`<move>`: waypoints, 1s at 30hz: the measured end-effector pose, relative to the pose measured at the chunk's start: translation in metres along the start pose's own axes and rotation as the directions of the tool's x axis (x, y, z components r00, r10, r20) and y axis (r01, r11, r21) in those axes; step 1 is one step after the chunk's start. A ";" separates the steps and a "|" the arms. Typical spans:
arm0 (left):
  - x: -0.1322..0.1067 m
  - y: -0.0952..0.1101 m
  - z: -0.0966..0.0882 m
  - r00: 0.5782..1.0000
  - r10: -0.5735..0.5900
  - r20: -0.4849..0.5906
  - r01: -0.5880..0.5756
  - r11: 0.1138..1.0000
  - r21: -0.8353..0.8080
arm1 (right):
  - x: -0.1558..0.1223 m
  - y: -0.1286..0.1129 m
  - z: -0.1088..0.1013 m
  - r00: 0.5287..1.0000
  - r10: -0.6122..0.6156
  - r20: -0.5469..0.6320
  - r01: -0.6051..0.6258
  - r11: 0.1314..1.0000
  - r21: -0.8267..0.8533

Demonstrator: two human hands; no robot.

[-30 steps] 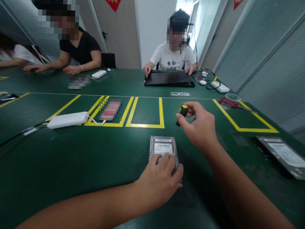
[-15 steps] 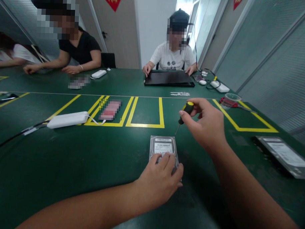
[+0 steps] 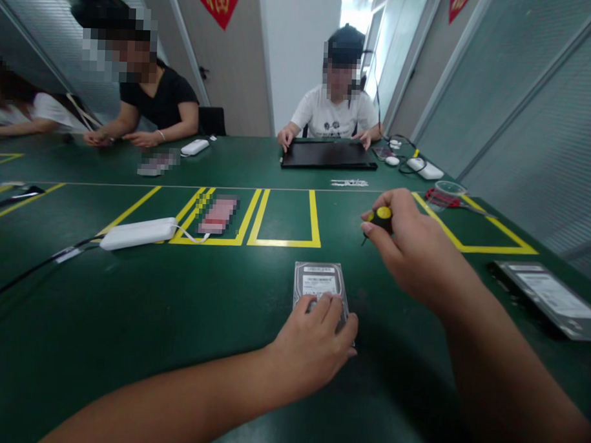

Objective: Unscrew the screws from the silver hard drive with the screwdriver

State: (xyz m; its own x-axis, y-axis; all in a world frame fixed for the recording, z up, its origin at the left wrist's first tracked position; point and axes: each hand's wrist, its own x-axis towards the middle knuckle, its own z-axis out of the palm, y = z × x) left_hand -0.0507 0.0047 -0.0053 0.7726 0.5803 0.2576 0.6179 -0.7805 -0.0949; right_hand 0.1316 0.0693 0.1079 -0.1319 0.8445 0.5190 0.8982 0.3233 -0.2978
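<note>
A small silver hard drive [image 3: 318, 282] with a white label lies flat on the green table [image 3: 200, 315]. My left hand [image 3: 318, 342] rests over its near part, fingers curled round it and the thumb side hidden in part. To the right and above the drive, my right hand [image 3: 406, 241] grips a screwdriver [image 3: 383, 218] with a black and yellow handle. Most of the screwdriver's shaft is out of sight; a short dark bit shows below the thumb, apart from the drive.
At the right lies a larger hard drive [image 3: 554, 298]. Behind it is a red-handled tool [image 3: 442, 198] beside a clear round container [image 3: 452, 188]. A white power bank [image 3: 138, 233] with cables lies left, wired to a phone [image 3: 219, 214]. Across the table, a person holds a dark panel [image 3: 329, 155].
My right hand has moved right, away from the small drive, and the screwdriver has turned so its handle end faces me more. My left hand stays on the drive.
</note>
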 end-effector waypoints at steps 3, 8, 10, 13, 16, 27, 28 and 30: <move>0.000 0.001 0.002 1.000 -0.006 -0.014 0.006 1.000 0.000 | -0.009 0.004 0.001 0.997 -0.052 0.050 0.055 0.997 -0.049; -0.001 0.001 0.003 0.999 -0.006 -0.036 0.006 1.000 0.004 | -0.043 0.021 0.020 0.962 -0.237 0.137 0.246 0.968 -0.053; -0.002 0.001 0.003 0.999 -0.005 -0.034 0.005 1.000 0.003 | -0.060 0.029 0.030 0.948 -0.254 0.189 0.274 0.958 -0.088; -0.002 0.001 0.001 1.000 -0.009 -0.025 0.009 1.000 0.000 | -0.081 0.038 0.042 0.937 -0.266 0.225 0.304 0.940 -0.156; -0.002 0.002 -0.001 1.000 -0.013 -0.024 0.013 1.000 -0.005 | -0.094 0.046 0.050 0.936 -0.273 0.224 0.318 0.927 -0.199; 0.001 0.002 -0.004 1.000 -0.013 0.006 0.013 1.000 0.007 | -0.108 0.065 0.061 0.888 -0.376 0.264 0.429 0.884 -0.186; 0.001 0.002 -0.005 1.000 -0.014 0.007 0.014 1.000 0.008 | -0.108 0.065 0.061 0.884 -0.383 0.269 0.437 0.880 -0.183; 0.000 0.004 -0.005 1.000 -0.023 0.008 0.023 1.000 0.008 | -0.109 0.067 0.061 0.876 -0.392 0.280 0.450 0.873 -0.185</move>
State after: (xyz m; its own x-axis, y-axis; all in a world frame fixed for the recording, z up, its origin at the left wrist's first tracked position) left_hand -0.0487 0.0007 -0.0005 0.7594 0.5997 0.2523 0.6364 -0.7652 -0.0968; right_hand 0.1800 0.0250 -0.0176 -0.5856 0.7326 0.3468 0.8026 0.5839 0.1217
